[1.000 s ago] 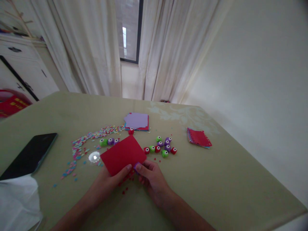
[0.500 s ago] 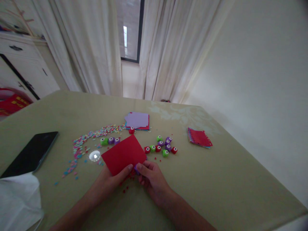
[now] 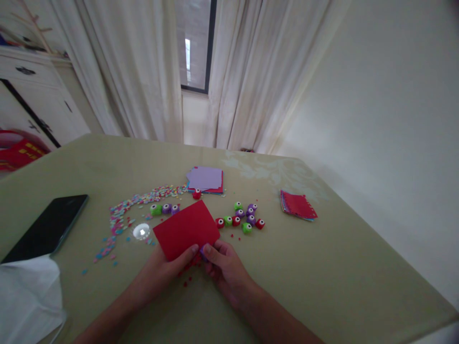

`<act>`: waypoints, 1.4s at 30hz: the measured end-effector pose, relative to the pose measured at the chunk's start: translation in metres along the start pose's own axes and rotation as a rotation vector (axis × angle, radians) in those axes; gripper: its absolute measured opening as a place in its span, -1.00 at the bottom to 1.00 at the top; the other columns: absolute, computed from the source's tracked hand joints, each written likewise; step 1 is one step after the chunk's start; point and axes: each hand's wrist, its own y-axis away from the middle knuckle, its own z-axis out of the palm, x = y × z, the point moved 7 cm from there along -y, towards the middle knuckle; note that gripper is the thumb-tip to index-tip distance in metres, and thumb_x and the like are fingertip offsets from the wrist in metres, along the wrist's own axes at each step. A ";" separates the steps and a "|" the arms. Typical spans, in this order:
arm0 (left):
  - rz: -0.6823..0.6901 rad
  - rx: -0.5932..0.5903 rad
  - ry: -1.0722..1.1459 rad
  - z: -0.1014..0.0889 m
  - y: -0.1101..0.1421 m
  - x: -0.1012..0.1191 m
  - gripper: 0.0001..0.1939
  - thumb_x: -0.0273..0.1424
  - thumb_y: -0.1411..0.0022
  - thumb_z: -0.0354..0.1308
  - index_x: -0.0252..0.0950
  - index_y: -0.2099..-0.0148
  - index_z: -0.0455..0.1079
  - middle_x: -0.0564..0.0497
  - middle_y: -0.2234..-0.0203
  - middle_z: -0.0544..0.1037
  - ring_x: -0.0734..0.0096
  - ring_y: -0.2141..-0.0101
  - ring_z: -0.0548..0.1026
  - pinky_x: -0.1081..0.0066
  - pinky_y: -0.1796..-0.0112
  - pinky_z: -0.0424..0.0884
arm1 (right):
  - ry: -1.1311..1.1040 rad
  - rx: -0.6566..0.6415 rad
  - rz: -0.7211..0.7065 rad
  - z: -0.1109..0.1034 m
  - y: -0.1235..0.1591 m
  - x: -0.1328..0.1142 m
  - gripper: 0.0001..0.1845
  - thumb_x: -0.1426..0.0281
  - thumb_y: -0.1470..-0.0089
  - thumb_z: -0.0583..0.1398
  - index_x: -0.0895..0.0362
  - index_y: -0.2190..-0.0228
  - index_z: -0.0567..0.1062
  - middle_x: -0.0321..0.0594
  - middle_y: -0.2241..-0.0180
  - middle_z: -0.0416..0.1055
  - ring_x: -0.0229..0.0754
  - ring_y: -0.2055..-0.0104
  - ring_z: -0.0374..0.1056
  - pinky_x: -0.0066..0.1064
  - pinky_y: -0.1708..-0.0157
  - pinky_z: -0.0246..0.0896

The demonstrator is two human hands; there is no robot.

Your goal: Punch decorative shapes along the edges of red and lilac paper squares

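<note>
I saw barely any change: the left fingers [image 3: 187, 254] still grasped the red card [image 3: 186, 227] at lower centre of the frame, and the right fingers [image 3: 215, 256] still pinched the small purple object [image 3: 203, 252] by its near edge, suggesting a steady hold over the worktop [image 3: 322, 272].

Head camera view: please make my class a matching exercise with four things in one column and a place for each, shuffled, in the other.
1. large red card
2. small purple piece
3. phone
4. red-topped paper stack

A. right side of the table
B. right hand
C. left side of the table
D. left hand

Pairs: 1-D, 2-B, 3-C, 4-A
</note>
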 end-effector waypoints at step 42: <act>-0.062 0.304 0.282 -0.032 -0.012 0.000 -0.46 0.12 -0.17 0.24 -0.29 0.22 0.64 -0.03 0.53 0.66 0.29 0.50 0.56 0.37 0.40 0.49 | 1.395 0.016 -0.866 0.008 0.014 -0.051 -0.73 0.40 -0.32 0.22 0.11 -0.02 0.57 0.01 -0.02 0.41 -0.03 0.05 0.43 -0.20 -0.03 0.36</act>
